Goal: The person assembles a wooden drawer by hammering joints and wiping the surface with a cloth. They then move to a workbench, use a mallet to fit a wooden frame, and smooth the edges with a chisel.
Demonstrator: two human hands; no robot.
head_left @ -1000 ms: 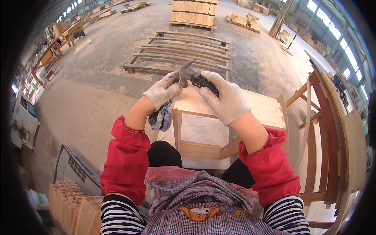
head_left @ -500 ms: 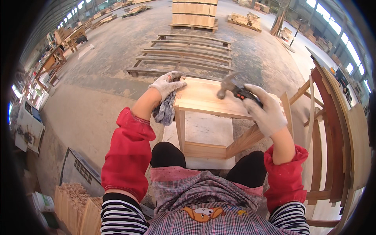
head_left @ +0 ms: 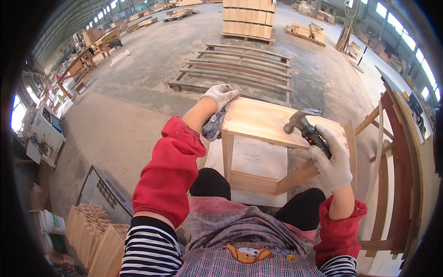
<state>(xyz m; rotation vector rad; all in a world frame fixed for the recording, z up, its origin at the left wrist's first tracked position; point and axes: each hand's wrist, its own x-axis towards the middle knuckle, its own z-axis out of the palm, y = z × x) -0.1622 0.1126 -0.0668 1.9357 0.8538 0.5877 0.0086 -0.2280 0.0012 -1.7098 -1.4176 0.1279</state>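
Observation:
My right hand [head_left: 333, 159], in a white glove, grips the black handle of a claw hammer [head_left: 299, 121]. The hammer's metal head is over the top board of a pale wooden frame [head_left: 258, 115]; whether it touches the wood I cannot tell. At the frame's left end is my gloved left hand [head_left: 220, 96], fingers curled at the far corner. A bunched grey patterned cloth [head_left: 213, 125] hangs under that palm, pressed against the frame's end. The frame stands between my knees, with a lower rail [head_left: 253, 181] and a slanting piece [head_left: 297, 177] below.
A slatted pallet [head_left: 235, 69] lies on the floor ahead, with a tall stack of boards [head_left: 248, 21] behind it. Dark and reddish panels [head_left: 397, 175] lean on a rack at my right. Cut wood strips [head_left: 94, 235] and white buckets [head_left: 53, 222] stand at lower left.
The view has swung left, so the scene sits further right. My right hand has brought the hammer a little to the right and nearer me. My left hand stays at the frame's corner.

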